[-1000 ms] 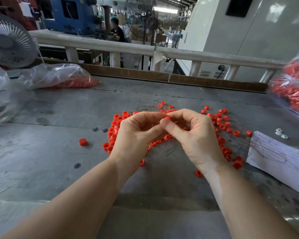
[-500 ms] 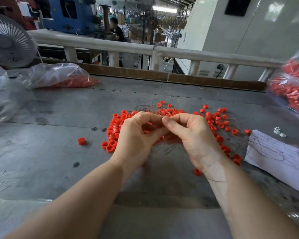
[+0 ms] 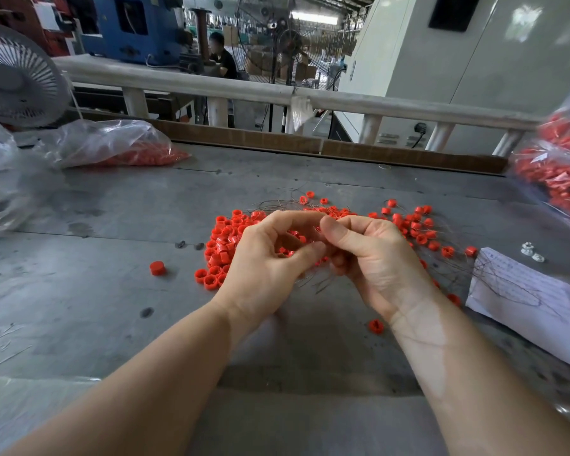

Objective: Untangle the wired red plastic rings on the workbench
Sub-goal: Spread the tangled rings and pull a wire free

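A tangled heap of small red plastic rings [image 3: 222,240] on thin wires spreads across the middle of the grey workbench [image 3: 112,307]. More wired rings [image 3: 422,230] trail off to the right. My left hand [image 3: 264,261] and my right hand [image 3: 372,255] hover together just above the heap, fingers curled. Both pinch thin wires of the tangle between thumb and fingertips, with some red rings showing between the palms. What exactly sits inside the fingers is partly hidden.
A lone red ring [image 3: 157,268] lies left of the heap, another [image 3: 375,325] near my right wrist. A white paper sheet [image 3: 533,301] lies right; clear bags of red parts sit at back left [image 3: 119,149] and far right [image 3: 563,172]. A fan [image 3: 14,77] stands at left.
My hands have stayed together over the heap. The left fingers have opened slightly, showing rings between the palms, and my right thumb has shifted over the wires.
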The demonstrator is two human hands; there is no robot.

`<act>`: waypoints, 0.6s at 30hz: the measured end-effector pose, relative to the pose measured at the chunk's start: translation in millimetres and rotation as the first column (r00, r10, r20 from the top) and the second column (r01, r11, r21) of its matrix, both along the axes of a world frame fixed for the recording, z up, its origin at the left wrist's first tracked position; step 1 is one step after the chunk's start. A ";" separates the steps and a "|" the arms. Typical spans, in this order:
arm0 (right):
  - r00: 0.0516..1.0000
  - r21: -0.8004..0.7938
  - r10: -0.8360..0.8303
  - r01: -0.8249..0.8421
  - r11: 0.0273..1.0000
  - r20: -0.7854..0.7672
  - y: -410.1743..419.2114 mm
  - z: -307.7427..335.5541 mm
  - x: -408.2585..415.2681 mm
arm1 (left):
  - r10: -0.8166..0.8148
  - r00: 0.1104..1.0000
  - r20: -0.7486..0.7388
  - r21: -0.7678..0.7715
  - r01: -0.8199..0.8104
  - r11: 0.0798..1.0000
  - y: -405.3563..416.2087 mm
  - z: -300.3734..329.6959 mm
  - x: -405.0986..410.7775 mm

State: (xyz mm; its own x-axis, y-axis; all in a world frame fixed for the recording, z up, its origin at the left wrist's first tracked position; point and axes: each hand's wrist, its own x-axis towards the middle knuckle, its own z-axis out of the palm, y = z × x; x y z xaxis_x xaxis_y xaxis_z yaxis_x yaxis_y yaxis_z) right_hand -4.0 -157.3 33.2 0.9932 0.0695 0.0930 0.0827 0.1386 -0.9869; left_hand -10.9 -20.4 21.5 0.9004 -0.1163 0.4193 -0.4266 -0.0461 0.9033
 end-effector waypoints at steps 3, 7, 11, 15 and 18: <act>0.999 0.019 -0.051 0.051 0.999 -0.003 -1.3 1.0 0.6 | -0.012 0.996 -0.092 -0.110 0.002 0.994 1.4 0.3 0.5; 0.993 0.034 -0.113 0.113 0.993 0.013 -0.2 2.3 1.5 | -0.012 0.995 -0.099 -0.070 0.005 0.998 0.4 0.1 -0.6; 0.988 0.061 -0.153 0.153 0.986 -0.001 -0.7 1.5 2.4 | -0.003 0.998 -0.067 -0.019 0.002 1.000 -0.7 -1.7 0.5; 0.996 0.094 -0.034 0.042 0.995 -0.082 1.2 -0.1 -0.1 | 0.004 0.999 -0.051 -0.021 -0.005 1.000 -0.1 -1.5 0.6; 0.991 0.089 0.073 -0.063 0.994 -0.108 2.9 0.3 -1.5 | -0.026 0.999 -0.040 -0.022 0.025 0.999 0.4 -2.2 1.2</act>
State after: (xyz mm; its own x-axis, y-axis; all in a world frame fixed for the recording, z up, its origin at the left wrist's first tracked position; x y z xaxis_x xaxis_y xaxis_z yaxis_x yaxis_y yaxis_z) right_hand -5.5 -154.4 33.5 0.9910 0.1336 -0.0093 -0.0393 0.2243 -0.9737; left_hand -9.8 -20.0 19.3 0.9133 -0.1308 0.3858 -0.3910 -0.0158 0.9203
